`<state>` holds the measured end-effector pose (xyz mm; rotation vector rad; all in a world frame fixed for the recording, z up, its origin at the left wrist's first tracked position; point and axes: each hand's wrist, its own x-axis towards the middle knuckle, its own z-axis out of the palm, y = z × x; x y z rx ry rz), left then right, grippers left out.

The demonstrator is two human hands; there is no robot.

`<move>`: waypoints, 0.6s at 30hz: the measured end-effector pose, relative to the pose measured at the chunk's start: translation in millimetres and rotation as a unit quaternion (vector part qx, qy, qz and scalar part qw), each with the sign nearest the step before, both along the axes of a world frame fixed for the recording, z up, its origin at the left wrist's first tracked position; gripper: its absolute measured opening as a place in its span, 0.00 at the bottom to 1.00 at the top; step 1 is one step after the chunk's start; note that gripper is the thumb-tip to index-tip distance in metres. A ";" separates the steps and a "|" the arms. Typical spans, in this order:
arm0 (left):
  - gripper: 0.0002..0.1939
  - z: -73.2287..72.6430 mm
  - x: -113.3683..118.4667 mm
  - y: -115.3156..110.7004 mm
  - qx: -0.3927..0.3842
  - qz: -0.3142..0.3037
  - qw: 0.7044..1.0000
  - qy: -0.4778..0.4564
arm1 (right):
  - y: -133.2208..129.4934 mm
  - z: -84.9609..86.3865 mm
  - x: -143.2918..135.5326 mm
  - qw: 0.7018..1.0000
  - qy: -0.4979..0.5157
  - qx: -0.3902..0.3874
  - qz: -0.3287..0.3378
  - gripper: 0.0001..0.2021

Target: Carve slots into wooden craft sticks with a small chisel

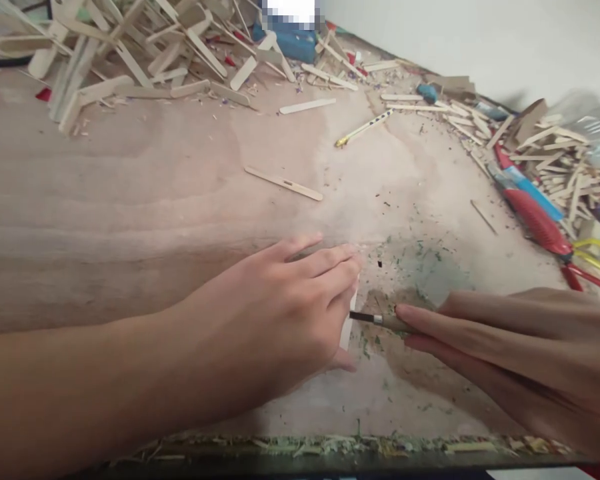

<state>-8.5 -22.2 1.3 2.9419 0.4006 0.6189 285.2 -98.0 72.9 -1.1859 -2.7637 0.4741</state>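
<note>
My left hand (300,300) lies palm down on the wooden table, fingers stretched out over a narrow white strip (349,330). Only the strip's right edge shows; the hand hides the rest. From the right, my right hand (500,353) grips a slim carving tool (377,319) with a dark flat blade, a silver collar and a light handle. The blade's tip meets the strip's edge beside my left hand. Part of the handle is hidden inside the right hand's fingers.
Craft sticks (130,47) form a tangled pile at the back left. Ahead lie a slotted stick (284,183) and a yellow-tipped pencil (364,129). A red-handled cutter (535,217) and stick scraps (560,160) are at right. Green shavings (425,250) speckle the wooden table (105,187).
</note>
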 end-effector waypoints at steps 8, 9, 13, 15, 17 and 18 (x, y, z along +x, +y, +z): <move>0.36 2.0 -3.3 0.6 -0.015 0.000 1.000 0.001 | 0.8 0.5 20.8 0.994 -0.042 0.036 0.092 0.22; 0.36 2.7 -3.4 0.9 -0.014 0.000 1.000 0.002 | 0.8 1.1 23.7 0.995 -0.038 0.015 0.091 0.25; 0.33 4.9 -3.6 1.4 -0.017 -0.003 1.000 0.004 | -0.8 3.0 29.8 0.991 -0.010 -0.056 0.123 0.37; 0.30 5.4 -3.6 1.4 -0.022 -0.001 1.000 0.001 | -2.6 4.0 28.5 0.989 -0.005 -0.061 0.134 0.38; 0.28 5.7 -3.2 1.3 -0.027 -0.002 1.000 0.000 | -4.4 5.4 25.1 0.991 -0.005 -0.050 0.126 0.37; 0.27 5.8 -3.1 1.2 -0.029 -0.004 1.000 0.002 | -4.8 6.2 23.0 0.992 -0.009 -0.040 0.118 0.37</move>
